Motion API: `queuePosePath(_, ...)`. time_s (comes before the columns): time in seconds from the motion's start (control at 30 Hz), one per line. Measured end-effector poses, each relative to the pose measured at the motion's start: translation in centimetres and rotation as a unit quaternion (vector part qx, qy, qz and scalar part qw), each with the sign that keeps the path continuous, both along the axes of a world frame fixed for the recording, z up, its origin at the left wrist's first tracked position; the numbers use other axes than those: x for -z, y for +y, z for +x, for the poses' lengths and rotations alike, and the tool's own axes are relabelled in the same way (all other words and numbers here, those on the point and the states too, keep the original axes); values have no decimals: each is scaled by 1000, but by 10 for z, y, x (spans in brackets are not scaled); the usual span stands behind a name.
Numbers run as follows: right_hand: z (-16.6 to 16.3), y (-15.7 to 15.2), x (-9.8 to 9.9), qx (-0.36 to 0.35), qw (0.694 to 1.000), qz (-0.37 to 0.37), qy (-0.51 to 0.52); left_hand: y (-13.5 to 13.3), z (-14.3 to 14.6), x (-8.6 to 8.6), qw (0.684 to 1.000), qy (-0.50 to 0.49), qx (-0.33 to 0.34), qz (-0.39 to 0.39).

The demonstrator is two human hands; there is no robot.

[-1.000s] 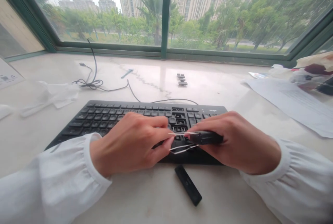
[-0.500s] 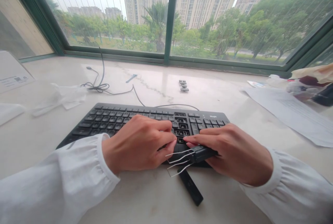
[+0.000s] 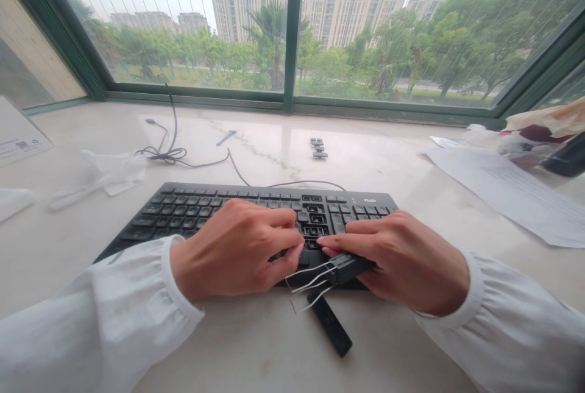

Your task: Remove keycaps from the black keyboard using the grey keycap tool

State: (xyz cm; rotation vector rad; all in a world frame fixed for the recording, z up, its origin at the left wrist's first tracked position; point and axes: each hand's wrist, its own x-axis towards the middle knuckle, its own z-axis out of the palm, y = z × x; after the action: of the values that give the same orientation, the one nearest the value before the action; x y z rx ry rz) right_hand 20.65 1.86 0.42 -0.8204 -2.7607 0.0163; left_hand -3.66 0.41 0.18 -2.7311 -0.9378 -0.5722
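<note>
A black keyboard [image 3: 167,209] lies across the table in front of me, with a column of bare key sockets [image 3: 315,218] left of the number pad. My left hand [image 3: 240,250] rests over its middle, fingers curled and pinched beside the lowest sockets. Whatever may be between those fingertips is hidden. In my right hand [image 3: 406,262] I hold a black keycap puller [image 3: 350,268], its wire loops pointing left over the front edge. My right index fingertip touches the keyboard by the lowest sockets. Just below the puller lies a slim black bar [image 3: 331,325].
Several loose keycaps [image 3: 319,149] sit behind the keyboard. A coiled cable [image 3: 169,154] and a small blue strip [image 3: 225,137] are at the back left, near crumpled tissue [image 3: 114,173]. White paper [image 3: 507,192] lies at the right. A window frame [image 3: 287,46] borders the back.
The view has shifted slightly, moving everything a little to the left. Both hands keep nearly the same pose at the sockets, and the puller stays in my right hand.
</note>
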Motion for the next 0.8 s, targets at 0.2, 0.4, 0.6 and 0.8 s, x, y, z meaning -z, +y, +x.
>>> queuePosePath(0.2, -1, 0, -1, 2, 1000, -16, 4, 0, -1, 2, 1000, -3, -5, -15)
queuePosePath(0.4, -2, 0, -4, 3, 1000, -28, 6, -3, 1, 0, 999, -19, -17, -39)
queuePosePath(0.6, -3, 2, -5, -3, 999, -41, 6, -3, 1, 2, 1000, -18, -9, -21)
queuePosePath(0.8, 0, 5, -3, -8, 999, -46, 11, 1, -2, 6, 999, -29, 15, 4)
